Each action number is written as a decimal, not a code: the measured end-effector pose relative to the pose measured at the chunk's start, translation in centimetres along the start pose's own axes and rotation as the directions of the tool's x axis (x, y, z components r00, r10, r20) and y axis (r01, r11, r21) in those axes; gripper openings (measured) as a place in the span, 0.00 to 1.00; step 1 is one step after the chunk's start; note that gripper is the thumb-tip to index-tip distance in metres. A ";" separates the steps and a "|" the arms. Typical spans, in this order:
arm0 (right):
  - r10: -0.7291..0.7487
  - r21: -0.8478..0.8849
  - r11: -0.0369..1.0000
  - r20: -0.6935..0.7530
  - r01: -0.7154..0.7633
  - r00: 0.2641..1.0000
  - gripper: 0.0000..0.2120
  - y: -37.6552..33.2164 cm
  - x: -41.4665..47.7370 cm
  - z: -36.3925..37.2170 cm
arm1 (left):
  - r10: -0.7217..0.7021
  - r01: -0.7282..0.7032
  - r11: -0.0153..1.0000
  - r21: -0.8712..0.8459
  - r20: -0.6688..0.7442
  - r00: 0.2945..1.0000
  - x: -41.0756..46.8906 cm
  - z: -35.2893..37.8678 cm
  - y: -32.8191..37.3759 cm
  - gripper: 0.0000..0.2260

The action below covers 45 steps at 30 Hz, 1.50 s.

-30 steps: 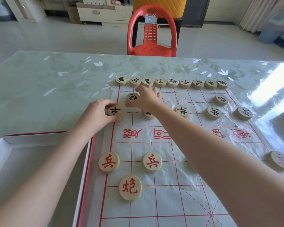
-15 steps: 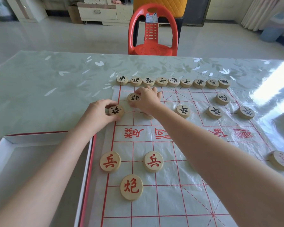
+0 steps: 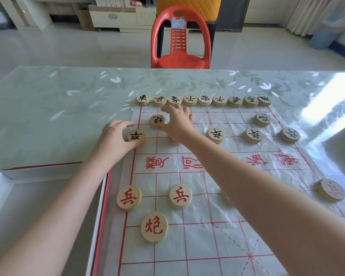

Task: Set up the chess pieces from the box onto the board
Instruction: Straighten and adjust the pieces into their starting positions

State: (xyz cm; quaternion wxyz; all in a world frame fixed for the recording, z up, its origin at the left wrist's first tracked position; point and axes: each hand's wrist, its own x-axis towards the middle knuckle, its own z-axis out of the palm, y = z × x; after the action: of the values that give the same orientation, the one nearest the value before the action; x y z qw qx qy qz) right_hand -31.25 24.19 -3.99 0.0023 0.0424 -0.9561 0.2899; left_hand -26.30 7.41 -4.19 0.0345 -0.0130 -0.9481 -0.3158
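Gripping a black soldier piece (image 3: pixel 136 135) with the left hand (image 3: pixel 114 138), thumb and fingers curled round its rim, on the left edge line of the board (image 3: pixel 207 236). Pinching a black cannon piece (image 3: pixel 157 120) between thumb and forefinger of the right hand (image 3: pixel 178 123), just beyond. Crossing the white box (image 3: pixel 44 170) with the left forearm

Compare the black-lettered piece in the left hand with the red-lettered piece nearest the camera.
The black-lettered piece bears black ink; the red-lettered piece bears red. The left hand grips the black one; the red one lies untouched. The black character reads upside down from this view, the red one upright. Both are round, pale wooden discs.
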 end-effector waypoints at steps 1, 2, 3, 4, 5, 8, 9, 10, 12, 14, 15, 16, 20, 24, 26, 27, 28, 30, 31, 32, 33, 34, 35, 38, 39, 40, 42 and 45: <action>-0.024 0.006 1.000 -0.013 0.024 1.000 0.25 0.4 -0.7 -0.5 | 0.011 -0.011 1.000 0.005 -0.036 0.999 -0.1 -0.1 0.5 0.24; -0.042 0.004 0.999 -0.018 0.042 0.999 0.23 1.0 -1.4 -1.1 | 0.034 -0.033 0.999 0.007 -0.073 0.997 -0.2 -0.1 1.1 0.23; -0.050 -0.001 0.999 -0.019 0.050 0.999 0.21 1.9 -2.2 -1.7 | 0.065 -0.064 0.998 0.010 -0.100 0.993 -0.3 0.0 1.9 0.21; -0.049 -0.003 0.999 -0.028 0.049 0.998 0.19 3.0 -2.9 -2.5 | 0.099 -0.098 0.995 0.010 -0.110 0.989 -0.3 0.2 2.8 0.20; -0.038 -0.006 0.999 -0.048 0.038 0.998 0.18 4.3 -3.6 -3.4 | 0.133 -0.133 0.991 0.008 -0.105 0.986 -0.4 0.6 3.9 0.18; 0.069 -0.003 0.998 -0.112 -0.070 0.991 0.15 8.7 -5.0 -6.8 | 0.221 -0.221 0.975 0.011 -0.031 0.975 -0.9 2.2 7.4 0.13; 0.120 -0.001 0.993 -0.132 -0.121 0.984 0.15 10.3 -5.3 -8.1 | 0.243 -0.243 0.970 0.009 -0.004 0.970 -1.2 2.9 8.7 0.12; 0.178 0.002 0.984 -0.153 -0.180 0.972 0.16 12.0 -5.4 -9.3 | 0.260 -0.259 0.966 -0.007 0.024 0.965 -1.6 3.8 9.9 0.11; 0.301 0.010 0.952 -0.192 -0.304 0.934 0.19 15.2 -5.4 -11.5 | 0.299 -0.296 0.954 -0.046 0.099 0.949 -2.7 5.5 12.2 0.11; 0.391 -0.008 0.916 -0.208 -0.401 0.897 0.23 17.5 -5.2 -13.3 | 0.363 -0.358 0.932 -0.067 0.208 0.908 -3.6 7.3 14.3 0.11; 0.413 -0.034 0.903 -0.213 -0.429 0.885 0.25 18.4 -4.9 -14.0 | 0.387 -0.381 0.921 -0.077 0.264 0.883 -4.0 8.2 15.1 0.11; 0.426 -0.058 0.892 -0.219 -0.448 0.878 0.27 19.2 -4.5 -14.5 | 0.399 -0.393 0.916 -0.084 0.308 0.864 -4.3 9.0 15.9 0.11; 0.393 -0.183 0.876 -0.267 -0.447 0.880 0.34 20.6 -2.4 -15.3 | 0.384 -0.402 0.915 -0.024 0.357 0.852 -4.3 11.4 17.2 0.13; 0.396 -0.275 0.853 -0.212 -0.443 0.894 0.27 20.3 -1.3 -15.1 | 0.425 -0.447 0.894 -0.022 0.352 0.834 -3.8 12.0 16.5 0.12; 0.399 -0.291 0.849 -0.192 -0.441 0.896 0.22 20.0 -1.4 -14.9 | 0.429 -0.443 0.896 -0.045 0.353 0.832 -3.7 12.1 16.1 0.12; 0.394 -0.290 0.854 -0.181 -0.432 0.901 0.20 20.1 -1.4 -14.8 | 0.429 -0.439 0.897 -0.054 0.350 0.833 -3.6 12.2 16.0 0.11; 0.389 -0.276 0.864 -0.164 -0.420 0.907 0.15 20.2 -1.3 -14.7 | 0.429 -0.437 0.898 -0.059 0.344 0.835 -3.6 12.3 16.0 0.11; 0.390 -0.214 0.890 -0.101 -0.402 0.915 0.14 20.4 -1.3 -14.7 | 0.427 -0.434 0.899 -0.058 0.330 0.842 -3.6 12.4 16.0 0.11; 0.378 -0.178 0.906 -0.074 -0.385 0.923 0.16 20.5 -1.4 -14.9 | 0.427 -0.434 0.899 -0.055 0.324 0.844 -3.6 12.4 16.0 0.11; 0.357 -0.148 0.920 -0.056 -0.362 0.932 0.19 20.6 -1.5 -15.1 | 0.428 -0.435 0.899 -0.054 0.319 0.846 -3.6 12.5 16.0 0.11; 0.341 -0.117 0.932 -0.047 -0.344 0.939 0.22 20.7 -1.7 -15.3 | 0.429 -0.437 0.898 -0.051 0.317 0.846 -3.7 12.6 16.0 0.11; 0.334 -0.094 0.937 -0.050 -0.337 0.941 0.26 20.8 -1.8 -15.4 | 0.430 -0.438 0.898 -0.049 0.319 0.845 -3.8 12.6 15.9 0.11; 0.334 -0.088 0.937 -0.062 -0.339 0.940 0.28 20.9 -1.8 -15.6 | 0.429 -0.439 0.897 -0.046 0.323 0.843 -3.8 12.7 15.9 0.11; 0.352 -0.159 0.917 -0.110 -0.366 0.929 0.30 20.9 -1.7 -15.5 | 0.423 -0.433 0.900 -0.049 0.331 0.843 -3.9 12.8 15.7 0.12; 0.353 -0.192 0.909 -0.119 -0.370 0.928 0.30 20.8 -1.7 -15.3 | 0.423 -0.431 0.901 -0.051 0.328 0.845 -3.9 12.7 15.8 0.12; 0.348 -0.223 0.903 -0.125 -0.369 0.929 0.29 20.7 -1.7 -15.1 | 0.423 -0.431 0.901 -0.051 0.326 0.845 -4.0 12.7 15.8 0.12; 0.346 -0.239 0.900 -0.119 -0.365 0.931 0.23 20.6 -1.7 -14.9 | 0.427 -0.436 0.899 -0.049 0.328 0.843 -4.0 12.7 15.9 0.13; 0.359 -0.185 0.910 -0.097 -0.372 0.928 0.23 20.9 -1.7 -15.0 | 0.434 -0.445 0.895 -0.045 0.324 0.841 -4.1 12.5 15.9 0.13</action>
State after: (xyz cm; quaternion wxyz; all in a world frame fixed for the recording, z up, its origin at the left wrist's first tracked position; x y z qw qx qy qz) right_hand -31.60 49.89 -3.15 -0.0188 -0.1465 -0.9709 0.1887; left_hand -22.22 27.68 -4.97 -0.0507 -0.2812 -0.9171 -0.2778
